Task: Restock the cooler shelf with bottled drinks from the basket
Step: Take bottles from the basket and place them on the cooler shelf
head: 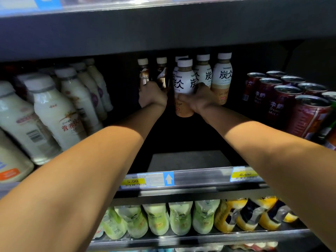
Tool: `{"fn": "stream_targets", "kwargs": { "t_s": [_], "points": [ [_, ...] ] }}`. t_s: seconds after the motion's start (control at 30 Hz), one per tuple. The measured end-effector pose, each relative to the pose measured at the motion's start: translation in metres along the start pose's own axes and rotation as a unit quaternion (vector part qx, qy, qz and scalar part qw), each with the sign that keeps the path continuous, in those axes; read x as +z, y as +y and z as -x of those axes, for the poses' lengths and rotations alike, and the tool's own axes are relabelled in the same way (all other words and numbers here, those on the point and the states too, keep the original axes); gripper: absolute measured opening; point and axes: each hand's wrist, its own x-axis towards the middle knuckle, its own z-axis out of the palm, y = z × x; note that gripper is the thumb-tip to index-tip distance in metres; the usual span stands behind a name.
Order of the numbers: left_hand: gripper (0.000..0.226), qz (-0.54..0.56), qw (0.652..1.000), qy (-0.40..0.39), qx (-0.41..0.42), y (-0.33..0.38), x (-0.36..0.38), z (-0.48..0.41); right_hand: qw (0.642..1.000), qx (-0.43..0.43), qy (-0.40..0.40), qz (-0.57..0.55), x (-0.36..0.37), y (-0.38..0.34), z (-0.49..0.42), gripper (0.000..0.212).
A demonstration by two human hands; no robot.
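Note:
Both my arms reach deep into the dark cooler shelf (189, 160). My right hand (197, 100) grips a white-and-tan latte bottle (184, 82) with a white cap, held upright near the back. Behind and right of it stand more latte bottles (222, 77). My left hand (151, 96) closes around the lower part of a brown bottle (162, 77); a second brown bottle (143, 73) stands just left of it. No basket is in view.
Milky white bottles (52, 110) fill the shelf's left side; dark red cans (289, 102) fill the right. The shelf's front rail carries price tags (133, 181). Green and yellow bottles (158, 220) lie on the shelf below. Another shelf (163, 24) hangs overhead.

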Motion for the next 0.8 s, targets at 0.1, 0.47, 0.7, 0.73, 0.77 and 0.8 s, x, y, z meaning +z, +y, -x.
{"fn": "stream_targets", "kwargs": {
  "t_s": [0.1,0.47,0.7,0.73,0.77,0.8],
  "points": [
    [0.044,0.005,1.000,-0.006,0.003,0.000,-0.008,0.006,1.000,0.000,-0.016,0.019,-0.005,-0.005,0.004,0.068],
    [0.022,-0.111,0.979,-0.106,0.132,0.022,-0.046,0.069,0.978,-0.069,-0.083,0.181,-0.038,0.001,0.035,0.037],
    [0.020,-0.201,0.928,-0.168,0.265,0.046,-0.060,0.133,0.891,-0.098,-0.059,0.439,-0.091,0.002,0.091,0.038],
    [0.017,-0.210,0.921,-0.179,0.273,0.050,-0.062,0.142,0.886,-0.094,-0.065,0.449,-0.101,0.003,0.103,0.036],
    [0.016,-0.214,0.918,-0.183,0.278,0.053,-0.064,0.152,0.882,-0.096,-0.066,0.457,-0.109,0.005,0.116,0.034],
    [0.017,-0.211,0.917,-0.178,0.287,0.054,-0.067,0.163,0.878,-0.107,-0.060,0.462,-0.119,0.008,0.130,0.028]
  ]
}}
